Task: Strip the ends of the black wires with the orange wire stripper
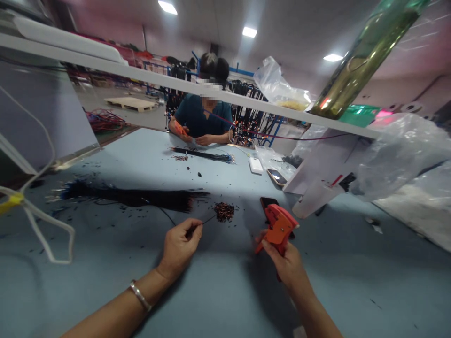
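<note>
Between the thumb and fingers of my left hand (pixel 181 246) is a thin black wire (pixel 208 219), its end pointing right toward a small pile of copper-coloured bits (pixel 224 212). My right hand (pixel 287 263) grips an orange-red hand tool (pixel 278 228), held up over the table to the right of the pile. A long bundle of black wires (pixel 134 197) lies on the blue-grey table (pixel 211 300), beyond and to the left of my left hand. Blue tips show at the bundle's left end.
Across the table a person (pixel 202 115) sits behind a second wire bundle (pixel 204 154). Phones (pixel 276 177), a white box (pixel 255 165) and a plastic cup (pixel 315 199) stand or lie right. A white cable (pixel 70 230) hangs left; a white bar (pixel 169 82) crosses above.
</note>
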A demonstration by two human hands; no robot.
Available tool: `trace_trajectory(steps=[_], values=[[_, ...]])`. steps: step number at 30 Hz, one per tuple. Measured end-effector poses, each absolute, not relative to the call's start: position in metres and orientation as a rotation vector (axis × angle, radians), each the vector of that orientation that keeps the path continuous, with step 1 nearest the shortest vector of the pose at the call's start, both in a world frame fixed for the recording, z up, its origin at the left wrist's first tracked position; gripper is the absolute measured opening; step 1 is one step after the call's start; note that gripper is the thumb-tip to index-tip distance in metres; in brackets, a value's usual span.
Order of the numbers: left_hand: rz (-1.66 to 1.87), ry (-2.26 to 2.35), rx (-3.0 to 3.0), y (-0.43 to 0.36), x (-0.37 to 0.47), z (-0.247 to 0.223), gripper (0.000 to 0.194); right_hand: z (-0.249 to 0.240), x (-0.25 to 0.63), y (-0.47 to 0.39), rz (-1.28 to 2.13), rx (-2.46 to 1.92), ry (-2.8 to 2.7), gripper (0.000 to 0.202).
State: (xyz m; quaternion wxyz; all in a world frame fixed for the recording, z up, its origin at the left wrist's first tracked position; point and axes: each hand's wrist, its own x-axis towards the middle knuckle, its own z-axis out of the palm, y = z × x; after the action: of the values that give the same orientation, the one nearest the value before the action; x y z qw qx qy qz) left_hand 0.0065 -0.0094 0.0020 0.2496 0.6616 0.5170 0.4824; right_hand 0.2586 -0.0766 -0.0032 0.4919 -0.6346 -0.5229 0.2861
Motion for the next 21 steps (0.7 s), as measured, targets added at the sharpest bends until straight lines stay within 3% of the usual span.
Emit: trace_trajectory(steps=[21], values=[[1.301, 1.430, 1.779, -0.007, 0.006, -0.002, 0.025, 0.006, 0.255, -0.077, 0.786, -1.535, -1.294, 0.038]])
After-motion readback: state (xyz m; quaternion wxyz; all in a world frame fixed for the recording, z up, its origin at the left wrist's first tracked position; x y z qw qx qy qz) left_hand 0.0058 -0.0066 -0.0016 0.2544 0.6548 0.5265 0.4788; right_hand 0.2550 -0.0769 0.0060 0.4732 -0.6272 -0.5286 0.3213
